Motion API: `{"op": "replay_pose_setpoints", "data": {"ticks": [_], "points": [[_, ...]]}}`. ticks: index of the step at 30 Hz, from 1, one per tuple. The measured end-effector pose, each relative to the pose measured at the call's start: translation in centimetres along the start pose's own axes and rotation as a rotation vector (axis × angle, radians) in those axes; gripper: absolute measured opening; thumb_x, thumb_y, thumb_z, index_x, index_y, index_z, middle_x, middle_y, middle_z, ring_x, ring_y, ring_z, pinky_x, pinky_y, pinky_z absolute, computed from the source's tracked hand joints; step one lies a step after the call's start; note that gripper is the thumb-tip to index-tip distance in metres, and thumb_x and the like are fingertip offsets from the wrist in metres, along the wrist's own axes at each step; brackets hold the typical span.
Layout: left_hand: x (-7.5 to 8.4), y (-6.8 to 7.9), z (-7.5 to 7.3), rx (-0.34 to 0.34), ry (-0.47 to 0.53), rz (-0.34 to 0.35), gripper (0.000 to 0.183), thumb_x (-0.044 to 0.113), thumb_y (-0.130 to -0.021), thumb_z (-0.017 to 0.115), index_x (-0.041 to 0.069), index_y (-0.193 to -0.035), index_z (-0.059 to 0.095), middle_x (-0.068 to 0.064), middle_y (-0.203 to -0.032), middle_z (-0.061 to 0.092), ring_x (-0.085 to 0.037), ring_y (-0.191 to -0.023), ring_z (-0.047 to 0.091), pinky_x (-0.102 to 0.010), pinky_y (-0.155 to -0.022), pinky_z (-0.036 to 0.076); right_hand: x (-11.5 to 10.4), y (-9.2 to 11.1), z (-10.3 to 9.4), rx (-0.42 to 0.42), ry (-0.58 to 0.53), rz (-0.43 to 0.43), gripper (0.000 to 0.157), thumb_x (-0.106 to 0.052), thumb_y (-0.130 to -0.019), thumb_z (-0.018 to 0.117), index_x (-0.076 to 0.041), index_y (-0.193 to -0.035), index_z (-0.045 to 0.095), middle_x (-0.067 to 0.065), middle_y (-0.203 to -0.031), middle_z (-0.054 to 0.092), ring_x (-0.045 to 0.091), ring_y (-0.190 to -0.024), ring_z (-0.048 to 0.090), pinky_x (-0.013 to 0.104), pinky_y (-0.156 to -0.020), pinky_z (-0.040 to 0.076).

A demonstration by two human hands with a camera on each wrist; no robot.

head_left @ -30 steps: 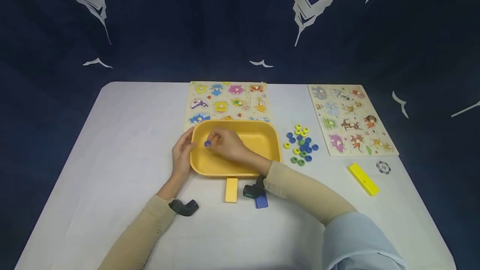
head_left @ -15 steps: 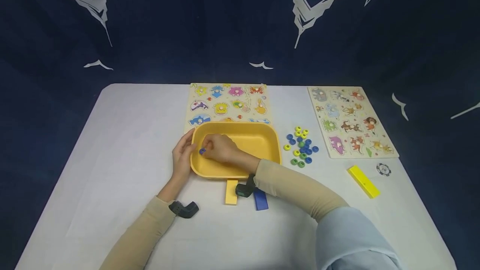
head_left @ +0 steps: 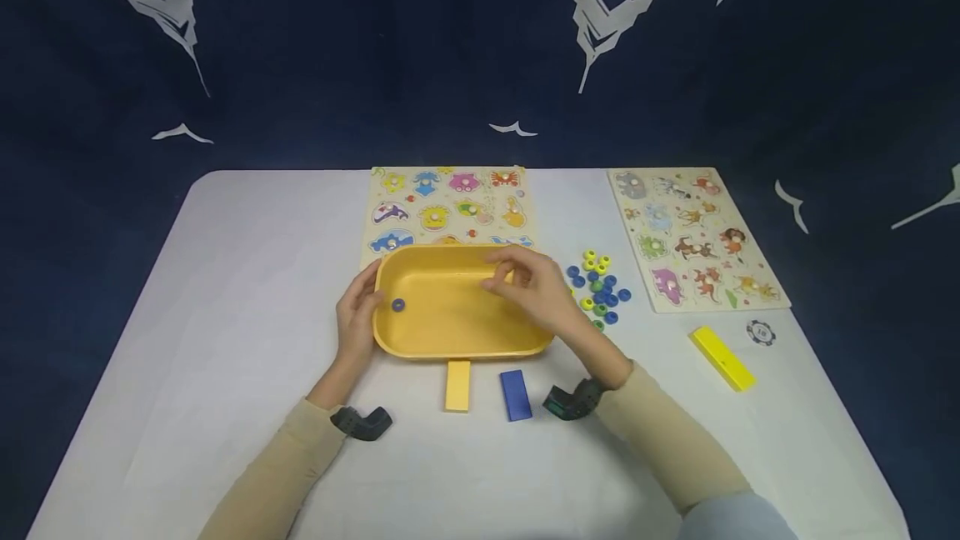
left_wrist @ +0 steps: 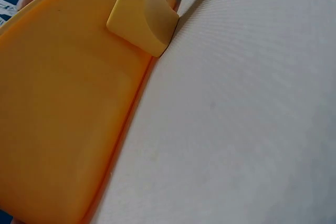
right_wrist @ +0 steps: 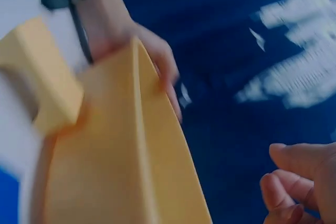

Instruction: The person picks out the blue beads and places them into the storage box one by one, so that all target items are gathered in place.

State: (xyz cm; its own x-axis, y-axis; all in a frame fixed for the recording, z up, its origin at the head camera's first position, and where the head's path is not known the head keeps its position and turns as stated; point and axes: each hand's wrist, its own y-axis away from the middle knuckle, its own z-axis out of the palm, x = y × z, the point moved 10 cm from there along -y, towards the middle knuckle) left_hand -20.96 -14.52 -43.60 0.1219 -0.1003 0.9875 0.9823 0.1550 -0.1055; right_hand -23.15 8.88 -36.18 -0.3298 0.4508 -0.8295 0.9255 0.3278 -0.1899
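A yellow tray [head_left: 465,315] stands mid-table, its near side by a yellow arch-cut block [left_wrist: 136,19]. My left hand [head_left: 354,327] grips the tray's left end, its fingers along the outer wall, as the right wrist view also shows. Inside the tray, near that end, lies one blue bead [head_left: 398,305]. Over the tray's right end hovers my right hand [head_left: 536,286], fingers loosely bent and nothing visible between them. To its right, several blue, green and yellow beads [head_left: 611,300] lie loose on the table.
Behind the tray lies a sea-animal puzzle board [head_left: 442,198], partly covered by it. Another puzzle board [head_left: 697,240] lies at the back right. Nearer are a yellow bar [head_left: 722,358], a round chip [head_left: 761,332] and a blue block [head_left: 516,395].
My right hand has let go of the blue bead at the tray's left end and moved right, over the tray's right end. The left hand stays on the tray.
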Motion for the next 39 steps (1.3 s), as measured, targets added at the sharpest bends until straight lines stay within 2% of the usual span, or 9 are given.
{"op": "replay_pose_setpoints", "data": {"ticks": [4,8,12,14,16,22,30,33,39], "points": [[-0.1,0.0,-0.1,-0.003,0.012,-0.005,0.046,-0.006,-0.084,0.039,0.001,-0.130,0.041,-0.014,-0.130,0.046,-0.028,-0.117,0.044,-0.035,-0.100,0.038,3.3,3.5,-4.9,0.160,-0.065,-0.010,0.030,-0.015,-0.077,0.068,-0.003,-0.103,0.061,0.007,-0.073,0.057,0.013,-0.053,0.040,0.019,-0.041,0.033],[-0.2,-0.1,-0.3,0.009,0.009,-0.014,0.046,-0.006,-0.084,0.039,0.002,-0.130,0.042,-0.014,-0.129,0.046,-0.026,-0.116,0.044,-0.034,-0.099,0.039,8.4,7.0,-8.8,0.311,-0.096,0.040,0.031,-0.013,-0.078,0.067,-0.001,-0.105,0.060,0.004,-0.073,0.056,0.011,-0.054,0.043,0.017,-0.041,0.035],[-0.2,-0.1,-0.5,0.014,0.015,-0.017,0.046,-0.007,-0.084,0.039,0.003,-0.130,0.042,-0.013,-0.129,0.046,-0.025,-0.116,0.045,-0.033,-0.099,0.039,13.2,9.9,-11.5,0.436,-0.047,0.209,0.033,-0.022,-0.078,0.067,-0.008,-0.108,0.061,-0.001,-0.074,0.057,0.013,-0.057,0.048,0.015,-0.046,0.039],[-0.2,-0.1,-0.5,0.015,0.025,-0.016,0.046,-0.007,-0.084,0.039,0.002,-0.130,0.043,-0.013,-0.130,0.046,-0.025,-0.117,0.044,-0.033,-0.100,0.039,14.6,10.9,-12.2,0.467,-0.026,0.296,0.034,-0.025,-0.078,0.067,-0.011,-0.108,0.061,-0.001,-0.074,0.058,0.014,-0.057,0.048,0.015,-0.046,0.040],[-0.2,-0.1,-0.4,0.015,0.035,-0.015,0.046,-0.007,-0.084,0.039,0.002,-0.129,0.042,-0.014,-0.130,0.046,-0.026,-0.117,0.044,-0.034,-0.100,0.038,15.3,11.4,-12.5,0.483,-0.047,0.366,0.033,-0.022,-0.078,0.067,-0.013,-0.108,0.061,0.001,-0.075,0.058,0.017,-0.057,0.049,0.015,-0.045,0.040],[-0.3,0.0,-0.4,0.016,0.031,-0.017,0.046,-0.007,-0.085,0.039,0.001,-0.130,0.042,-0.015,-0.129,0.046,-0.027,-0.116,0.044,-0.036,-0.100,0.038,16.6,11.9,-12.3,0.486,-0.031,0.403,0.030,-0.024,-0.078,0.067,-0.011,-0.105,0.062,-0.002,-0.072,0.056,0.009,-0.056,0.047,0.013,-0.045,0.039],[-0.3,0.0,0.0,-0.001,0.017,-0.016,0.046,-0.005,-0.085,0.039,0.002,-0.130,0.042,-0.014,-0.129,0.046,-0.028,-0.116,0.044,-0.033,-0.098,0.040,16.7,12.0,-11.1,0.381,0.223,0.432,0.025,-0.023,-0.075,0.069,-0.012,-0.096,0.064,0.002,-0.074,0.058,0.012,-0.056,0.043,0.017,-0.040,0.034],[-0.3,0.0,0.0,-0.002,0.021,-0.016,0.046,-0.004,-0.085,0.039,0.003,-0.130,0.042,-0.014,-0.128,0.046,-0.028,-0.116,0.044,-0.031,-0.097,0.041,16.5,11.9,-10.9,0.357,0.275,0.446,0.022,-0.022,-0.076,0.069,-0.012,-0.095,0.065,0.004,-0.074,0.057,0.013,-0.057,0.043,0.017,-0.040,0.033],[-0.3,-0.1,-0.1,-0.002,0.023,-0.006,0.046,-0.004,-0.085,0.039,0.002,-0.130,0.041,-0.014,-0.131,0.045,-0.021,-0.114,0.046,-0.025,-0.097,0.041,15.2,11.2,-11.1,0.364,0.282,0.385,0.021,-0.021,-0.078,0.066,-0.010,-0.095,0.062,0.004,-0.074,0.057,0.014,-0.058,0.043,0.019,-0.042,0.035]]}}
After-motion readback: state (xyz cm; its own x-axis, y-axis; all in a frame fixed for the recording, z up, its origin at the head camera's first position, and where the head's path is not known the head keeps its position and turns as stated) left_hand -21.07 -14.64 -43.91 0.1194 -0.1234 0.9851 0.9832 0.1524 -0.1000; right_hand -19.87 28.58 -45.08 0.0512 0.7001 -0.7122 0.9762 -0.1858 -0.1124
